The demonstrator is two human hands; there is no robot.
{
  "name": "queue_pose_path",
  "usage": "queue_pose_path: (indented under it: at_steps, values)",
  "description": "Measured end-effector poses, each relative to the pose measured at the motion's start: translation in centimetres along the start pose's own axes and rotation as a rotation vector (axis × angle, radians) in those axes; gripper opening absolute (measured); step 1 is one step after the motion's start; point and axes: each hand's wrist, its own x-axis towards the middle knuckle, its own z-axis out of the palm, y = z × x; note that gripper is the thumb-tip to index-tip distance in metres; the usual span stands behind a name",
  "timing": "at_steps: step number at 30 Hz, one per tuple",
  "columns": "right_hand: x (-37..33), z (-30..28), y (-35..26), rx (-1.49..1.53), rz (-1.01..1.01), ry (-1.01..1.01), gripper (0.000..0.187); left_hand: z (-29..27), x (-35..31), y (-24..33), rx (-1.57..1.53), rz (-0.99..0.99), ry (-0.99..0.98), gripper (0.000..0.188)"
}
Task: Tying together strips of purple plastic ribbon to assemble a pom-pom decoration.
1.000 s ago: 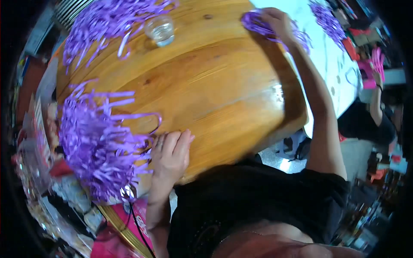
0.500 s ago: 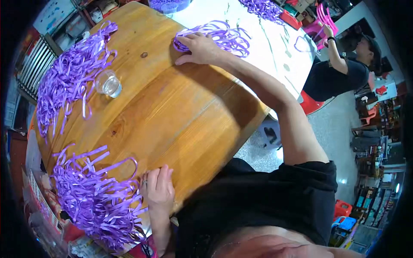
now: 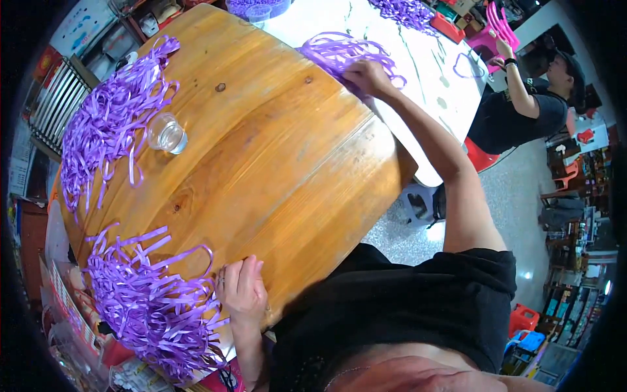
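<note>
My right hand [image 3: 369,78] reaches across to the far side, where its curled fingers grip the near edge of a loose, looped bundle of purple ribbon [image 3: 326,47]. That bundle lies over the seam between the wooden table and a white tabletop, and the hand hides part of it. Low on the wooden table, near its front edge, my left hand [image 3: 243,291] lies with fingers stretched out and holds nothing. Just left of it is a big heap of cut purple ribbons [image 3: 147,300].
Another purple ribbon pile [image 3: 108,124] covers the table's far left, beside a clear cup [image 3: 171,137]. The white tabletop [image 3: 418,117] adjoins on the right. A co-worker [image 3: 522,108] in black sits beyond it. A purple-filled tub [image 3: 261,9] stands at the back.
My right hand has gone from lying spread over the ribbon bundle to curled fingers farther right. The bundle has slid right, off the wood toward the white tabletop. My left hand stays put.
</note>
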Motion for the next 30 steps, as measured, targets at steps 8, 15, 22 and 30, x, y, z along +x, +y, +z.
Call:
queue_pose_path:
  at_steps: [8,15,22,30]
  values:
    - [-9.8,-5.6,8.8,-0.098,0.177,0.195,0.011,0.7,0.2,0.0,-0.013,-0.079,-0.011,0.013]
    - [-14.3,-9.2,18.5,-0.263,0.577,0.381,0.015,1.1,1.1,1.0,0.093,-0.079,-0.051,0.012]
    - [-14.3,-9.8,27.3,-0.193,0.425,0.41,0.02,1.3,0.6,0.7,0.244,-0.107,-0.067,0.015]
    - [-12.7,-16.3,51.3,-0.696,0.414,0.176,0.033,1.1,-0.7,-0.4,0.25,-0.146,0.039,0.017]
